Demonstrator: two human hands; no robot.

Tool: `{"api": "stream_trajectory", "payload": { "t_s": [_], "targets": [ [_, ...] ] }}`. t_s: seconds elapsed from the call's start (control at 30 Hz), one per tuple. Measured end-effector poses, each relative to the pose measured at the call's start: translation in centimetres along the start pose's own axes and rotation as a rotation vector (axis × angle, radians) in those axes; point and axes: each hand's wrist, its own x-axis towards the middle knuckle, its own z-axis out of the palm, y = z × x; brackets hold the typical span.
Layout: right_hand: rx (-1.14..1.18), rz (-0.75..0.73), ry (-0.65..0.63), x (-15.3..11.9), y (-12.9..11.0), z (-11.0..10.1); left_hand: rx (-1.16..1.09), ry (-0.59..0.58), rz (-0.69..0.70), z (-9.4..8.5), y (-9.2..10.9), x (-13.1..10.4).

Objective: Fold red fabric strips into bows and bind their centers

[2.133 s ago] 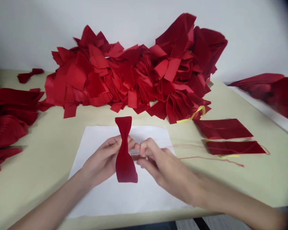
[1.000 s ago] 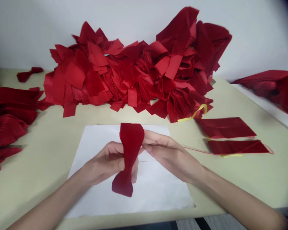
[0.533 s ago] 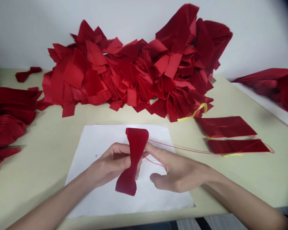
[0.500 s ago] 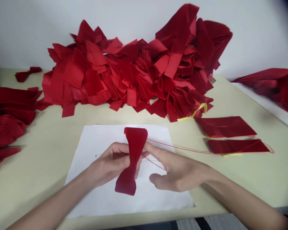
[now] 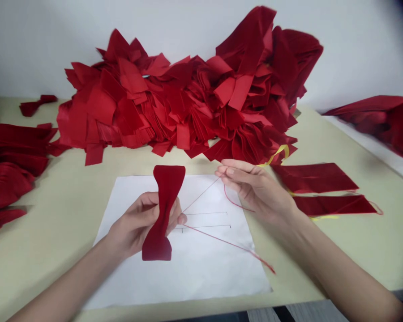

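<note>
Pinched at its narrow middle, a dark red fabric bow piece (image 5: 164, 205) stands tilted in my left hand (image 5: 137, 223), which is shut on it. From behind the fabric a thin red string (image 5: 201, 196) runs taut up to my right hand (image 5: 251, 183), whose fingertips are closed on it. Another length of string, its end frayed, stretches down to the right across the white paper (image 5: 127, 277). Pencil-thin ruled lines show on the paper between my hands.
A large heap of red fabric pieces (image 5: 174, 103) lies along the wall. Two flat dark red panels (image 5: 315, 179) with yellow ribbon (image 5: 277, 156) are at the right. More red fabric (image 5: 10, 165) sits at the left, and a small red bow (image 5: 36, 106) behind it.
My right hand has moved up and away, drawing the string taut. My left hand has shifted left with the bow piece. A loose string end now lies over the paper.
</note>
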Motion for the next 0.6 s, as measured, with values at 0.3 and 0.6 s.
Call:
{"api": "stream_trajectory", "payload": {
  "t_s": [0.3,0.6],
  "targets": [
    [-0.497,-0.663,0.569,1.8,-4.4,-7.4,0.038,0.106,-0.020,-1.1,1.2,-0.2],
    [-1.664,-0.043,0.620,0.1,-6.3,-11.8,0.067,0.211,-0.134,-1.4,1.4,-0.1]
  ]
}}
